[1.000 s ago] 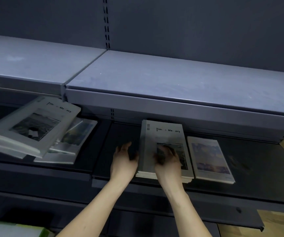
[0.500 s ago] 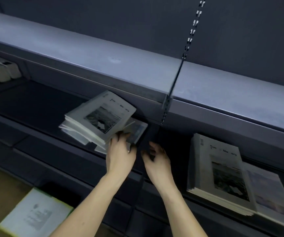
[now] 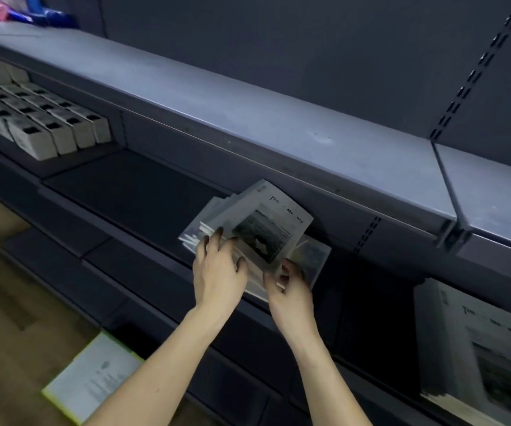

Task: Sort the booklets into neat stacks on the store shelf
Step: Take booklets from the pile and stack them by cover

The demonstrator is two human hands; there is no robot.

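Both hands on a loose pile [image 3: 257, 232] of booklets at picture centre, lying askew on the dark shelf [image 3: 131, 192] under the grey upper shelf [image 3: 248, 118].

Left hand [image 3: 217, 272] at the pile's 8 o'clock side, fingers spread and curled over the fanned lower booklets, thumb against the near edge of the top booklet [image 3: 266, 229]. Gripping, as far as visible.

Right hand [image 3: 291, 284] at the pile's 5 o'clock corner, fingertips curled round the near corner of the top booklet, thumb beneath or behind; exact pinch blurred.

Top booklet grey, tilted with its head toward 1 o'clock, dark photo on the cover, title partly legible. Lower booklets sticking out toward 9 o'clock and 4 o'clock, edges uneven.

Squared stack [image 3: 475, 348] of matching booklets at 4 o'clock on the same shelf, well apart from the hands, motion-blurred.

Rows of small grey boxes [image 3: 48, 124] at 10 o'clock, packed side by side on the shelf. Pink and blue items [image 3: 17, 10] at 11 o'clock on the upper shelf. White sheet [image 3: 91, 379] with a yellow-green edge at 7 o'clock, low down by the wooden floor [image 3: 11, 302].
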